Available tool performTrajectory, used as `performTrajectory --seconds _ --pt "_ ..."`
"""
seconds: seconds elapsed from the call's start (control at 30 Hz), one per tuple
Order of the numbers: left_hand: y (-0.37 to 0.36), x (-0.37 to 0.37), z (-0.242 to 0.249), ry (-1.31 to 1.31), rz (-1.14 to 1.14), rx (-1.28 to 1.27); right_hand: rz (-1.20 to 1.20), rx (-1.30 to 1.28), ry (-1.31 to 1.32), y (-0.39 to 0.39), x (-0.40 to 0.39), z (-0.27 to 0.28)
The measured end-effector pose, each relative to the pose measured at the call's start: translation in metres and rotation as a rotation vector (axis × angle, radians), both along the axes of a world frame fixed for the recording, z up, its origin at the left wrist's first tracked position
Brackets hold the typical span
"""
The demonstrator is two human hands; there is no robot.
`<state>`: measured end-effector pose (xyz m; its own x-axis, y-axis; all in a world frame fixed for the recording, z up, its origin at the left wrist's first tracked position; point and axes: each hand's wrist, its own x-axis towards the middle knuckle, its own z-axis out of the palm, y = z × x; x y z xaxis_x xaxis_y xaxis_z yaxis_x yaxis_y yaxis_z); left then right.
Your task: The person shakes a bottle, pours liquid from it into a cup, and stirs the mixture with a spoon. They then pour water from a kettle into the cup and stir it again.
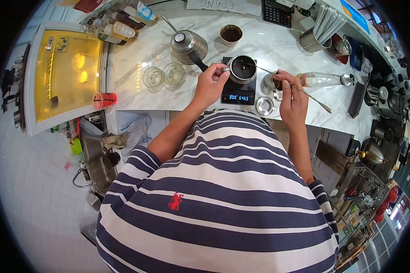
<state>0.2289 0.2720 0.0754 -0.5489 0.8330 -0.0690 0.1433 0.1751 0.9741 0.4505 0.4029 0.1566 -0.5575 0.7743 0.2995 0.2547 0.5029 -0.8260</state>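
My left hand (pixel 210 85) pinches the handle of a metal cup (pixel 243 69) of dark liquid, which stands over a black digital scale (pixel 238 93) with a lit display. Between the fingers of my right hand (pixel 291 96) is a long thin spoon (pixel 312 97); its far end reaches into the cup. Close beside my right hand are a small metal vessel (pixel 269 82) and, nearer me, a round metal piece (pixel 264 105). A gooseneck kettle (pixel 189 45) with a dial on its lid stands beyond my left hand.
Two clear glasses (pixel 153 78) stand left of the scale. Beyond it is a cup of dark grounds (pixel 231 35). A clear bottle (pixel 323 80) lies to the right, near a metal canister of straws (pixel 314 40). A red can (pixel 105 100) sits at the left counter edge.
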Motion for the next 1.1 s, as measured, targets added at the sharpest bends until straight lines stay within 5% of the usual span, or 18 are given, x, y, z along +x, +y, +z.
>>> performTrajectory --seconds 1.1 --pt "0.000 0.000 -0.005 0.003 -0.011 0.010 0.017 -0.012 -0.016 -0.006 -0.012 -0.002"
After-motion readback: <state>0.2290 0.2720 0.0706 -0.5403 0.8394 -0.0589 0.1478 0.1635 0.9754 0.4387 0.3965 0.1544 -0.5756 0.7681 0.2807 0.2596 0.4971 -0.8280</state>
